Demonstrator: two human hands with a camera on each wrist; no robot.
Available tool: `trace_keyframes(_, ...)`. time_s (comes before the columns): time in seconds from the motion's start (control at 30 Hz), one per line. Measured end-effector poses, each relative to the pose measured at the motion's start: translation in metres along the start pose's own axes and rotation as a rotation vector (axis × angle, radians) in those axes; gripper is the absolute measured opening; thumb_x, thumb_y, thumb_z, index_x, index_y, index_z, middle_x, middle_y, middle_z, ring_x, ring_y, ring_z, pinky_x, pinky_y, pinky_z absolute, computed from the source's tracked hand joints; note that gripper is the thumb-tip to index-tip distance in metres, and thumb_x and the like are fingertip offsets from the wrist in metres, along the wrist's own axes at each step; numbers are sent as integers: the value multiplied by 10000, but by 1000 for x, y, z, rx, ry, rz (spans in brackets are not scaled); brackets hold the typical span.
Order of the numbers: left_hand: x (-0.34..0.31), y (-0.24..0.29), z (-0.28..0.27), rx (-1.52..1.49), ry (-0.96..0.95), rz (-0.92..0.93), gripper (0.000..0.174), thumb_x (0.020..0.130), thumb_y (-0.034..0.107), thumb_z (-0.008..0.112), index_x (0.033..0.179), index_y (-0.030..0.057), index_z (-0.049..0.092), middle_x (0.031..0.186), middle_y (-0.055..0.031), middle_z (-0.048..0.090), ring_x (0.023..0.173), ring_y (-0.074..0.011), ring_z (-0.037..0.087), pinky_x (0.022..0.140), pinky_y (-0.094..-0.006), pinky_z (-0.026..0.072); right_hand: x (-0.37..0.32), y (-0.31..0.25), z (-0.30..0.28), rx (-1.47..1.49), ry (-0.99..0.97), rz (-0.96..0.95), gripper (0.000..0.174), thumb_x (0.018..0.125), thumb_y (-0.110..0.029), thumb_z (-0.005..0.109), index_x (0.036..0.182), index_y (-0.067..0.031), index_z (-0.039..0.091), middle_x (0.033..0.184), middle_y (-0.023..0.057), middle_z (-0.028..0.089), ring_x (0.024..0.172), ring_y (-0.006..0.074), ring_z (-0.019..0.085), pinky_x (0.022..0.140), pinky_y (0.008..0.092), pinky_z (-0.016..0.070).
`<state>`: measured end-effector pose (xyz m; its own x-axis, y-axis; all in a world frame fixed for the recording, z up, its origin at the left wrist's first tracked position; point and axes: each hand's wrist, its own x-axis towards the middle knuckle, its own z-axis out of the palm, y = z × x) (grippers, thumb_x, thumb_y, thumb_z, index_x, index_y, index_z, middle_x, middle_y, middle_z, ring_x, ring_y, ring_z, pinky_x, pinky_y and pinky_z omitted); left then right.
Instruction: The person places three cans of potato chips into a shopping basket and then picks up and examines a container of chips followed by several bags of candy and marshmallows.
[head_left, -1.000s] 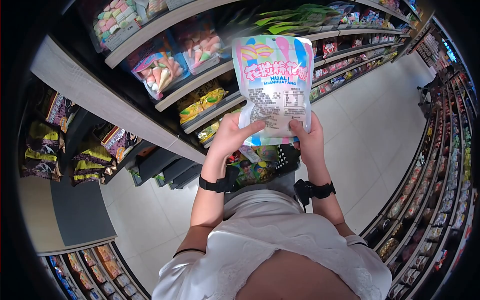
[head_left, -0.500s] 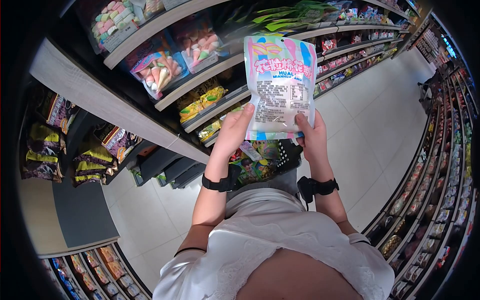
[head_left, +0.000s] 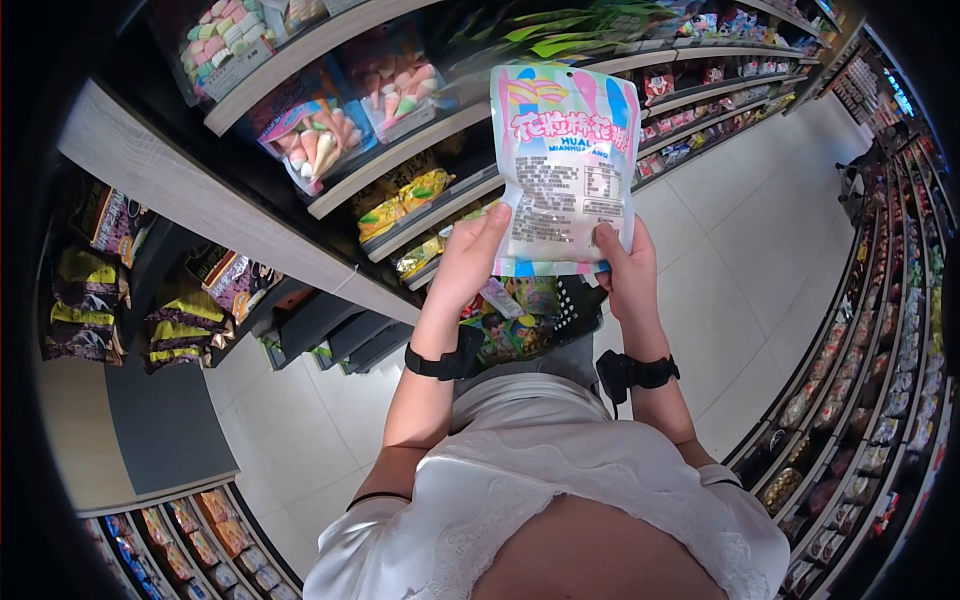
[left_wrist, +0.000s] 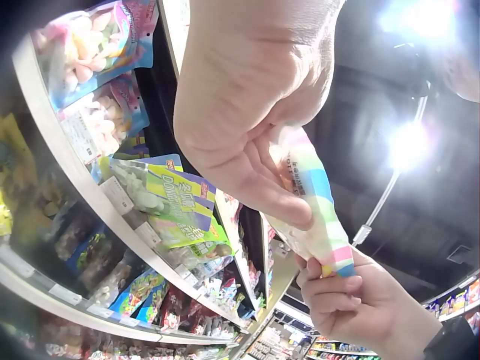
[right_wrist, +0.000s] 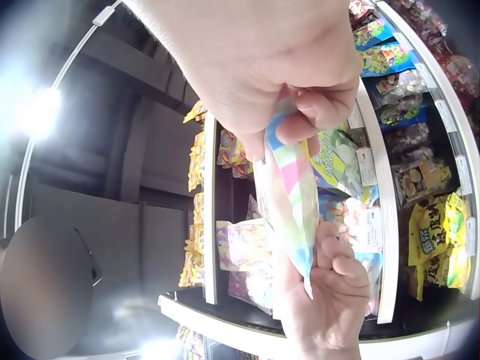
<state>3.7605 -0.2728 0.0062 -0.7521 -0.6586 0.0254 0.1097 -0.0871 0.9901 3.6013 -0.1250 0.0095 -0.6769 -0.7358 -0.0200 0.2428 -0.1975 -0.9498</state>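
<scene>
A pastel candy bag (head_left: pixel 565 170) with pink lettering and a printed text panel is held upright in front of the body in the head view. The left hand (head_left: pixel 470 256) grips its lower left edge, thumb on the printed face. At the lower right corner the right hand (head_left: pixel 630 268) pinches it, thumb in front and fingers behind. Seen edge-on in the left wrist view, the bag (left_wrist: pixel 319 199) lies between the left hand (left_wrist: pixel 251 112) and the right hand (left_wrist: pixel 367 304). The right wrist view shows the bag's bottom edge (right_wrist: pixel 292 180) in both hands' hold.
Shelves of marshmallow bags (head_left: pixel 320 140) and yellow packets (head_left: pixel 405 205) stand at the left. A dark basket (head_left: pixel 570 315) with colourful packets sits below the hands. Curved snack shelves (head_left: pixel 870 400) line the right side, beyond the tiled floor (head_left: pixel 720 270).
The bag has moved to the right and slightly up. The left thumb has shifted from the bag's lower front to its left edge; both hands still hold the bag.
</scene>
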Motion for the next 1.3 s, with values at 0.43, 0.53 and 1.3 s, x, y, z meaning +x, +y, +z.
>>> trace_keyframes(0.43,-8,19,-1,136,-140,10,265,849,167,753,1061,23,687,835,2,686,701,-41,597,591,-219,485,5,1,7,1,13,-29,334,928,-227,669,1194,-50,571,908,-13,660,603,-11,543,389,132,350)
trace_keyframes(0.53,-7,18,-4,154,-138,6,267,839,153,761,1060,21,687,840,1,688,695,-41,592,612,-224,480,6,3,6,-5,13,-40,343,926,-234,672,1194,-46,569,933,-6,666,631,-9,558,392,130,354)
trace_keyframes(1.3,0,-8,-13,84,-97,33,229,846,103,741,1039,-7,685,894,-9,699,789,-61,601,726,-246,491,3,-2,7,-121,-45,-50,371,888,-160,716,1200,-37,559,1023,44,673,849,93,638,652,196,506)
